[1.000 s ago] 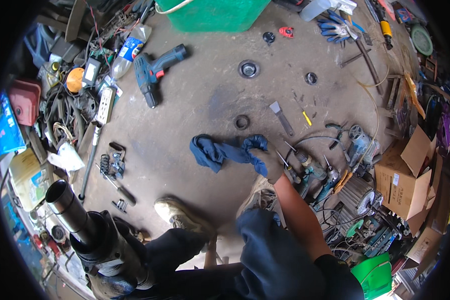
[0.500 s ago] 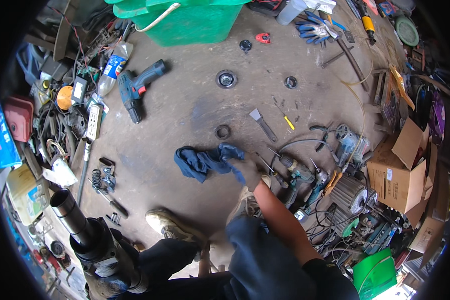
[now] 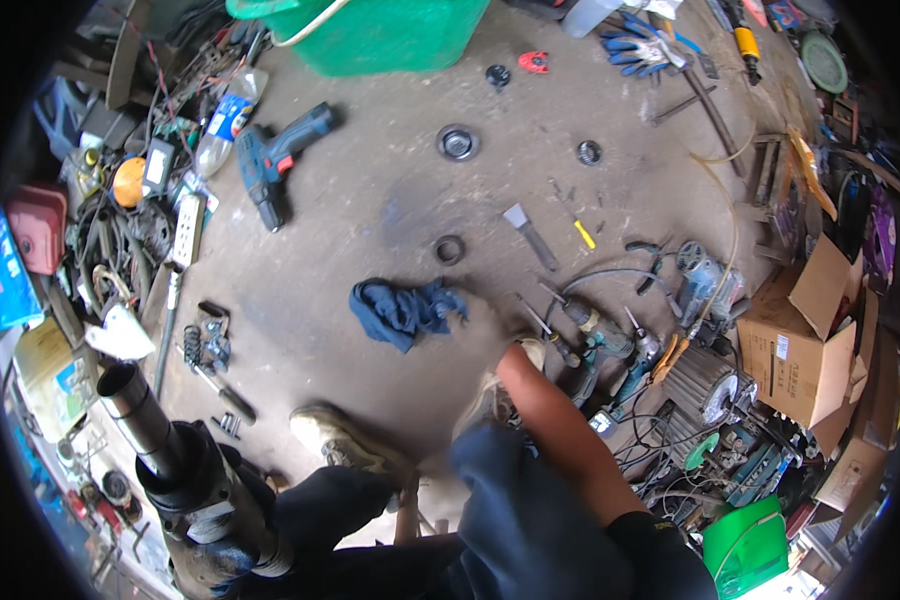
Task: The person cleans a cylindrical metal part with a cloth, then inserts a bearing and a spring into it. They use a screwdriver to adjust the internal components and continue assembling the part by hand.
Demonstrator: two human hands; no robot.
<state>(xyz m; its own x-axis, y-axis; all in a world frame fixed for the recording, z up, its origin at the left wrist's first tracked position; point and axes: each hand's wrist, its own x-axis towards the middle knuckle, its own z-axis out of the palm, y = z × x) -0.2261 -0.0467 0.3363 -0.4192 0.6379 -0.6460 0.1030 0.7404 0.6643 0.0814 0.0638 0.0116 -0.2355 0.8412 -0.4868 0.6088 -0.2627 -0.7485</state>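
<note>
Cloth [image 3: 395,312]: on floor [image 3: 310,290], shorter, more bunched than a second ago | right hand [image 3: 490,322]: blurred at its right end, openness and hold unclear, perhaps loosening | left hand: unseen

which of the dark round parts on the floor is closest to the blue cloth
The plain ring, just beyond the crumpled blue cloth. The wider round part, the smaller one to its right and the black cap lie farther off.

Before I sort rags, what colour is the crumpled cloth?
The cloth is dark blue, clearest in the head view.
</note>
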